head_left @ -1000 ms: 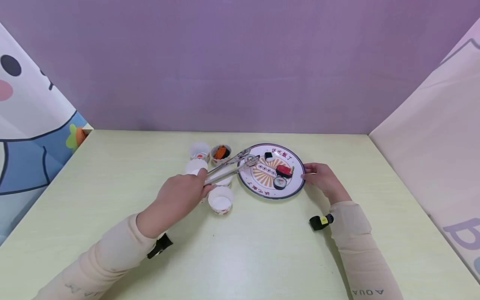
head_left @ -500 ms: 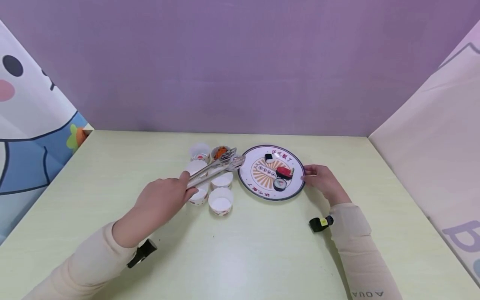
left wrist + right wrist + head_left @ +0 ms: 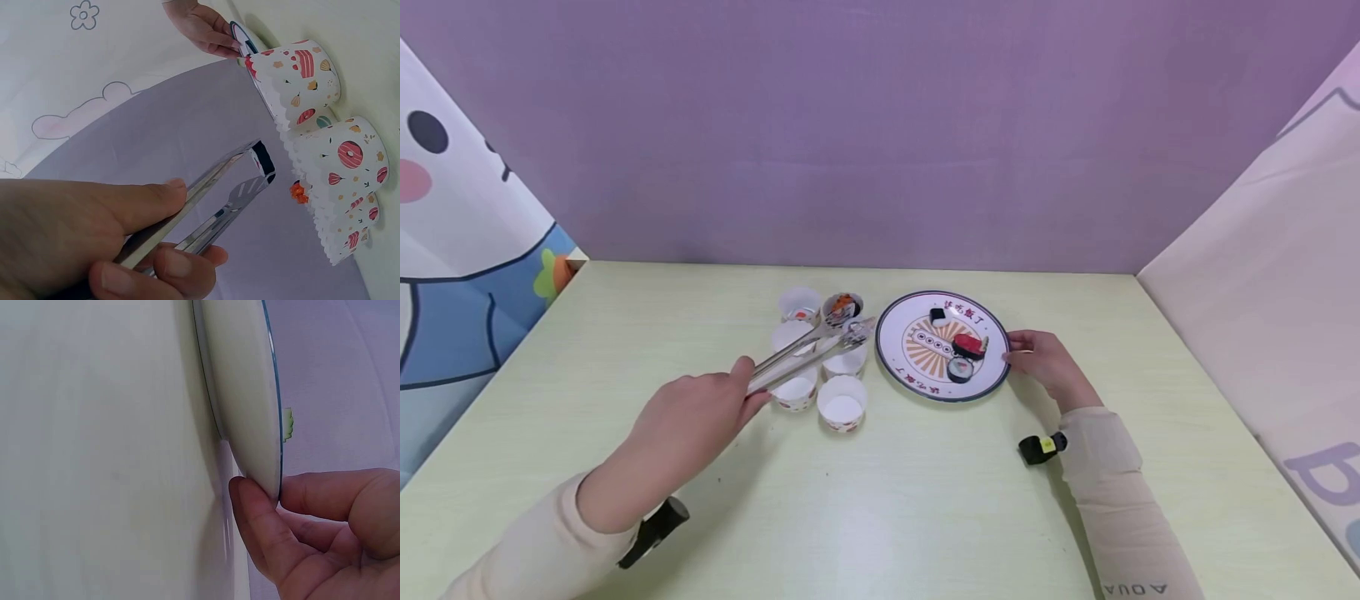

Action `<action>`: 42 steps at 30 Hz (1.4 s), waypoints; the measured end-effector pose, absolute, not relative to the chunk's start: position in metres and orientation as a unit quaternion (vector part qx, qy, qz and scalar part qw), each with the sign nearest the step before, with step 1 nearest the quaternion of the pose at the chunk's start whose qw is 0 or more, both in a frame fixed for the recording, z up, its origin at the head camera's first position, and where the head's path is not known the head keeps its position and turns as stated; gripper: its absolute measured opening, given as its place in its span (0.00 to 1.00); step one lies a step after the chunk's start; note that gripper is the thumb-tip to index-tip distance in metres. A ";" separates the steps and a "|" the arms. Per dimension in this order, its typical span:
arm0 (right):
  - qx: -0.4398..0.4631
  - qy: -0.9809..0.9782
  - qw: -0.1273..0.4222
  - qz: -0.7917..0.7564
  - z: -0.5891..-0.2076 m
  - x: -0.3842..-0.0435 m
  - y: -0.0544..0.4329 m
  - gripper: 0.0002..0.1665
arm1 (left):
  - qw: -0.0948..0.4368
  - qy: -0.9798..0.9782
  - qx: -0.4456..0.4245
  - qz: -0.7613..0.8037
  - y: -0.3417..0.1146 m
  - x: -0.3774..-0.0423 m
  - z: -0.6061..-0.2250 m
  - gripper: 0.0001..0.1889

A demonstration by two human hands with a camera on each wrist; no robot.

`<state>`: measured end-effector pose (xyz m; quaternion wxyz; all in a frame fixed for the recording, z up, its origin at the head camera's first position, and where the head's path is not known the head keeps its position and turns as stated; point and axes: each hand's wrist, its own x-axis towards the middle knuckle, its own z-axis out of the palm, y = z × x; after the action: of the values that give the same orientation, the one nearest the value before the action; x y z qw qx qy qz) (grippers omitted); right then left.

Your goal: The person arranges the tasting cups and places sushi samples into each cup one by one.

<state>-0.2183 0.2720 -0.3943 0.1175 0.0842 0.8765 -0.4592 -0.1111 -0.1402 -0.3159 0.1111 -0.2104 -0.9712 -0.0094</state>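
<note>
My left hand (image 3: 688, 425) grips a pair of metal tongs (image 3: 801, 360), whose tips hang over the back-right paper cups. Between the tips, the left wrist view shows a black-and-white toy sushi piece (image 3: 265, 160). An orange-topped piece (image 3: 844, 302) sits in the back-right cup. With thumb and fingers, my right hand (image 3: 1047, 360) pinches the right rim of a patterned plate (image 3: 895, 354). On that plate lie a round sushi roll (image 3: 959, 370), a red-topped sushi (image 3: 967, 345) and a small black-and-white piece (image 3: 938, 317).
Several white paper cups (image 3: 842, 423) stand in two rows left of the plate, partly under the tongs. The back-left cup (image 3: 800, 298) has something reddish in it or on its wall. A purple backdrop (image 3: 865, 150) rises behind the pale table (image 3: 910, 508).
My left hand has drawn back to the left and toward the body, bringing the tongs' tips from the plate's left edge to above the cups. My right hand stays at the plate's rim.
</note>
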 end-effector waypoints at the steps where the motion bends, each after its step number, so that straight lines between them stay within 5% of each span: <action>1: 0.087 0.876 0.119 -0.458 -0.394 -0.218 0.272 0.28 | 0.113 -0.971 -0.212 -0.008 -0.141 -0.110 -0.316 0.17; 42: 0.097 0.873 0.121 -0.462 -0.396 -0.220 0.273 0.29 | 0.100 -0.971 -0.219 0.002 -0.142 -0.112 -0.322 0.16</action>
<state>-0.2197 0.2728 -0.3960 0.1212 0.0973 0.8732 -0.4620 -0.1117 -0.1421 -0.3225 0.0998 -0.2194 -0.9705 0.0021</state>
